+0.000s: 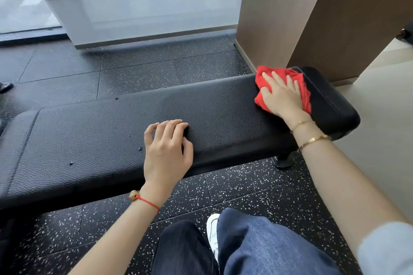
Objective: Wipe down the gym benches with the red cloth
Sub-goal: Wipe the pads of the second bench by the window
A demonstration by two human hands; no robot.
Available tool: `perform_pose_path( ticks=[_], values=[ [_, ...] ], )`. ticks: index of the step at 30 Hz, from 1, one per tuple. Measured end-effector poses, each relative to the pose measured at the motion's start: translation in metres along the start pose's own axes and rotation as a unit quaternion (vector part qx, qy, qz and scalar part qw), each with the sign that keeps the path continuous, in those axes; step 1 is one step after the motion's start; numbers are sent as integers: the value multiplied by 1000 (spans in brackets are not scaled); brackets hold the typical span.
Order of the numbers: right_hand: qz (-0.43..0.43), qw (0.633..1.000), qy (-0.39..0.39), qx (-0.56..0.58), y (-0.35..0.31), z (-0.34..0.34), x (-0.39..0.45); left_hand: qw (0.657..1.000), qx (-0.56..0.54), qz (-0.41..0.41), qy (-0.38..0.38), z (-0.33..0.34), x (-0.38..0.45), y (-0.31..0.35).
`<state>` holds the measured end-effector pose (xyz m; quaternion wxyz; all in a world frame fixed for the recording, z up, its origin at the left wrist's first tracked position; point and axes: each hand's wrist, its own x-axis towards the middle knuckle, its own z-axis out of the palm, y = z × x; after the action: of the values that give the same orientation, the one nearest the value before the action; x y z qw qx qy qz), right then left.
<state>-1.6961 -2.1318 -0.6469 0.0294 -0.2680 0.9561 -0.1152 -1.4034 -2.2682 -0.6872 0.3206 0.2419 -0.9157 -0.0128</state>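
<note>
Bench (223,114) on speckled rubber floor (245,196) bears right hand (282,94) spread flat on red cloth (282,72), left hand (166,145) loosely curled.

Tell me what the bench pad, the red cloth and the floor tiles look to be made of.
Bench pad: black leather-look upholstery, likely vinyl; pebbled grain, dull sheen, seam near the end, small nicks.
Red cloth: soft fabric, matte, weave too fine to tell; it bunches into folds under the right hand.
Floor tiles: probably rubber; matte black with white flecks and visible joints.
</note>
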Motion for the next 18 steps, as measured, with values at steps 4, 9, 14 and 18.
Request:
perform_pose_path(
  ticks=[4,9,14,18],
  values=[
    [-97,995,-39,-3,-56,11,4,1000,5,3,-9,0,1,1],
    [-264,963,-43,17,-106,28,-52,1000,-9,11,-18,-4,0,2],
    [-343,937,-54,32,-99,30,-91,998,-32,28,49,-18,-4,-5],
    [-318,946,-53,37,-107,31,-77,997,-17,-12,81,-38,-6,-35]
  ],
)
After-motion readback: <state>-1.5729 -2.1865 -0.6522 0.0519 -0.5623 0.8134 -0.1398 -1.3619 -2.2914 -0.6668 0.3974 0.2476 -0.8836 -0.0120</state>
